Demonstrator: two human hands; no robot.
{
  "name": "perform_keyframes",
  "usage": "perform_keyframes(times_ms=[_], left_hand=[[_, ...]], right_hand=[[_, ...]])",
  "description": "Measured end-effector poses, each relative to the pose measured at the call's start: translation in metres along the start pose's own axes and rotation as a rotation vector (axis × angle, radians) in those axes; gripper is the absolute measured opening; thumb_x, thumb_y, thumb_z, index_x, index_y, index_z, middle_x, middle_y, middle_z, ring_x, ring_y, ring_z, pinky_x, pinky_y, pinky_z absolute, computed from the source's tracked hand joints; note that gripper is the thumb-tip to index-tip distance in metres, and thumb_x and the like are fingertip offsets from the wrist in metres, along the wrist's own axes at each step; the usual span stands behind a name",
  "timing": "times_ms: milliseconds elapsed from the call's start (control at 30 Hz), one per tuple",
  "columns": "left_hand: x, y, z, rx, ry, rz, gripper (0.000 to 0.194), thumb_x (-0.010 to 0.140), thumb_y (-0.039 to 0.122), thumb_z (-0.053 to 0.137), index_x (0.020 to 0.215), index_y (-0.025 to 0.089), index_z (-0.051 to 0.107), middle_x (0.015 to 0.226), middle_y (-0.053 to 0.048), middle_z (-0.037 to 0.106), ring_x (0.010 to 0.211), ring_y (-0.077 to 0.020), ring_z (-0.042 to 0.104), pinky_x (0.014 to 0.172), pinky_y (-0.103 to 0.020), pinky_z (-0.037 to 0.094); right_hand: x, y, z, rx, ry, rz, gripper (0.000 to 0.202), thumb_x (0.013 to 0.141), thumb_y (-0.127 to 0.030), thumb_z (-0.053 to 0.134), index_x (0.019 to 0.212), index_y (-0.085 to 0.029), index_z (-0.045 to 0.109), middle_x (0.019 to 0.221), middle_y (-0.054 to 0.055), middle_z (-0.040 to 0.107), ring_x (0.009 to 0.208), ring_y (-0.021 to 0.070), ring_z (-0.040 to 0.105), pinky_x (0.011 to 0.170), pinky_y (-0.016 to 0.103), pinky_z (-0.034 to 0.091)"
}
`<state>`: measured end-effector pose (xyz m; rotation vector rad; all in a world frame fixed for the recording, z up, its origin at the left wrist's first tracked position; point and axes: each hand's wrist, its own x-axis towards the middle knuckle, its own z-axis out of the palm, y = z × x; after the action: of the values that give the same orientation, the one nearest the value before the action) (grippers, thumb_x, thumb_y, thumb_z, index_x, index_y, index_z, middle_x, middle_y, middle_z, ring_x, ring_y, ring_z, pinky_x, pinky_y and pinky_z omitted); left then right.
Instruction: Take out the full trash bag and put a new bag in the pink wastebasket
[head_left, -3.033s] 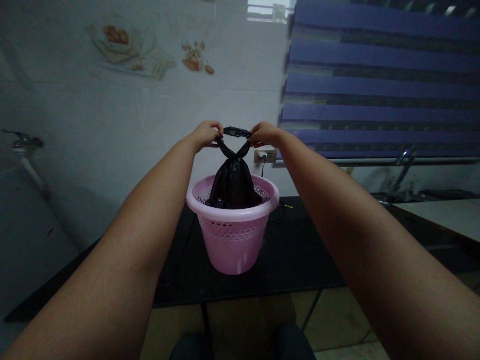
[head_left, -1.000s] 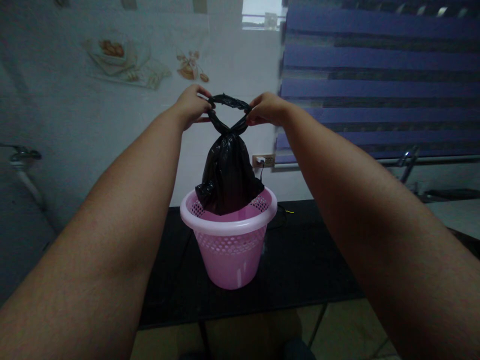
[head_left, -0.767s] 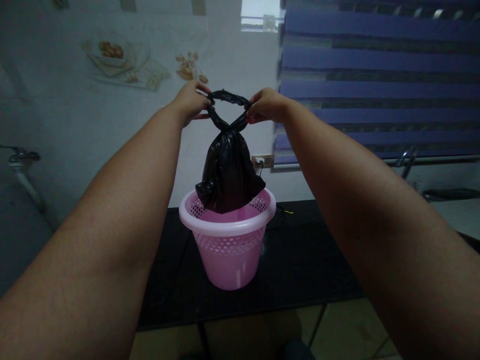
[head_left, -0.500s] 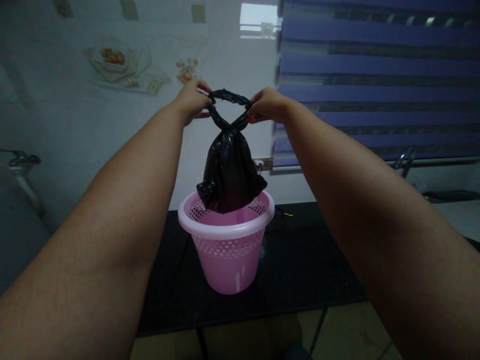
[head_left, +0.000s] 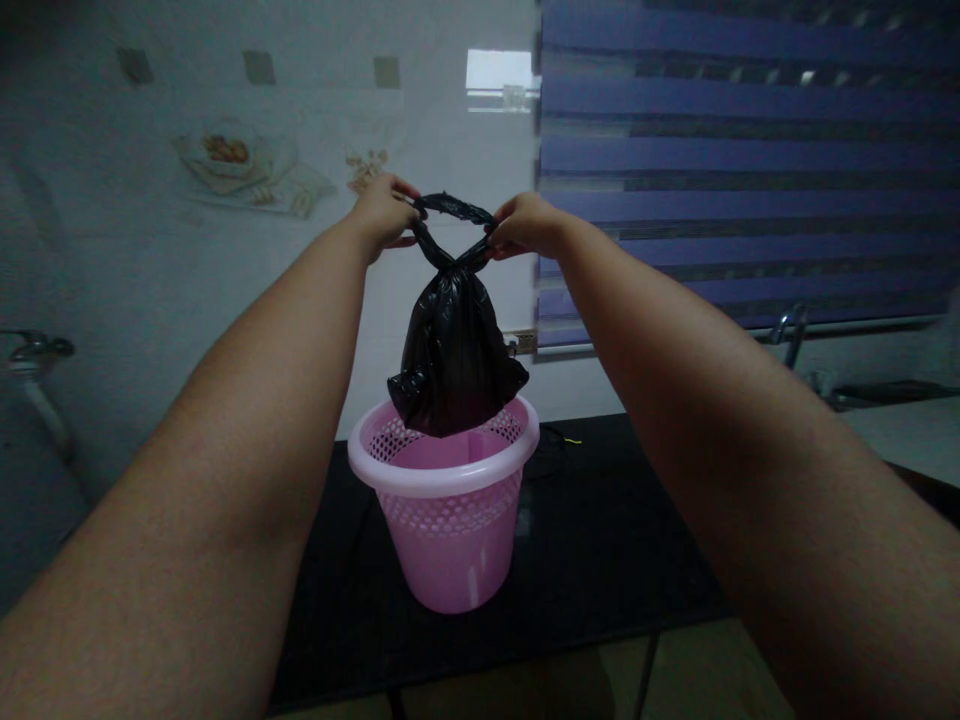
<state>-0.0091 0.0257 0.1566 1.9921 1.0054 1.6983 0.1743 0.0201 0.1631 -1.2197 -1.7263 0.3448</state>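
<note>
A black plastic garbage bag [head_left: 457,350] hangs from both my hands above a pink wastebasket [head_left: 446,545]. Its top is twisted into two strands that cross just over the full part and join in a loop. My left hand [head_left: 385,215] pinches the left side of that loop. On the right side, my right hand [head_left: 521,227] grips the loop between thumb and fingers. The bag's bottom overlaps the basket's far rim in view, over the opening. The wastebasket stands upright, with a perforated band below its pale rim. What the bag contains is hidden.
The basket stands on a black countertop [head_left: 592,540]. Behind are a tiled wall with a socket [head_left: 521,342], a thin cable with a yellow end [head_left: 571,441], and a purple striped blind [head_left: 735,150]. Faucets stand at left [head_left: 37,347] and right [head_left: 791,330].
The whole view has shifted, so everything sits slightly lower and to the left. Both hands keep their hold on the bag, which stays over the basket.
</note>
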Motion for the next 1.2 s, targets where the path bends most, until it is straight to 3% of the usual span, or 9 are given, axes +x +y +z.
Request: perform_keyframes(times_ms=[233, 467, 667, 933, 1200], left_hand=[[0.003, 0.001, 0.003, -0.021, 0.047, 0.005, 0.028, 0.064, -0.001, 0.054, 0.075, 0.023, 0.045, 0.091, -0.001, 0.061, 0.094, -0.0187, 0.057, 0.079, -0.037, 0.046], [0.003, 0.009, 0.005, -0.03, 0.034, -0.008, 0.026, 0.068, -0.002, 0.051, 0.076, 0.022, 0.044, 0.09, -0.003, 0.062, 0.092, -0.0165, 0.055, 0.082, -0.035, 0.046], [0.003, 0.012, 0.007, -0.078, 0.028, 0.022, 0.03, 0.062, -0.005, 0.053, 0.074, 0.022, 0.046, 0.093, -0.006, 0.062, 0.093, -0.019, 0.055, 0.085, -0.039, 0.045], [0.008, 0.01, 0.008, -0.067, 0.032, 0.034, 0.027, 0.067, -0.002, 0.052, 0.076, 0.023, 0.047, 0.094, -0.003, 0.061, 0.09, -0.0152, 0.056, 0.077, -0.032, 0.047], [0.017, 0.005, 0.009, -0.081, -0.026, 0.058, 0.037, 0.053, 0.015, 0.073, 0.074, 0.03, 0.046, 0.08, 0.002, 0.062, 0.104, -0.0187, 0.052, 0.075, -0.033, 0.047]], right_hand=[[-0.003, 0.001, -0.003, 0.029, 0.022, -0.051, 0.017, 0.072, 0.001, 0.069, 0.073, -0.012, 0.058, 0.049, -0.004, 0.054, 0.056, 0.0078, 0.061, 0.059, 0.016, 0.055], [0.004, 0.0, -0.008, 0.026, 0.024, -0.034, 0.021, 0.071, 0.004, 0.068, 0.064, -0.012, 0.057, 0.052, -0.002, 0.056, 0.06, 0.0102, 0.063, 0.061, 0.018, 0.055], [-0.003, -0.005, -0.011, -0.001, 0.065, 0.0, 0.026, 0.073, 0.008, 0.063, 0.061, -0.014, 0.057, 0.053, -0.002, 0.056, 0.057, 0.0098, 0.062, 0.067, 0.023, 0.056], [-0.009, -0.006, -0.015, -0.03, 0.094, -0.031, 0.026, 0.075, 0.009, 0.06, 0.06, -0.012, 0.057, 0.054, -0.002, 0.057, 0.058, 0.0088, 0.061, 0.065, 0.021, 0.055], [-0.005, -0.005, -0.021, -0.053, 0.13, -0.035, 0.026, 0.074, 0.004, 0.064, 0.057, -0.014, 0.058, 0.053, -0.001, 0.057, 0.058, 0.0096, 0.061, 0.066, 0.021, 0.056]])
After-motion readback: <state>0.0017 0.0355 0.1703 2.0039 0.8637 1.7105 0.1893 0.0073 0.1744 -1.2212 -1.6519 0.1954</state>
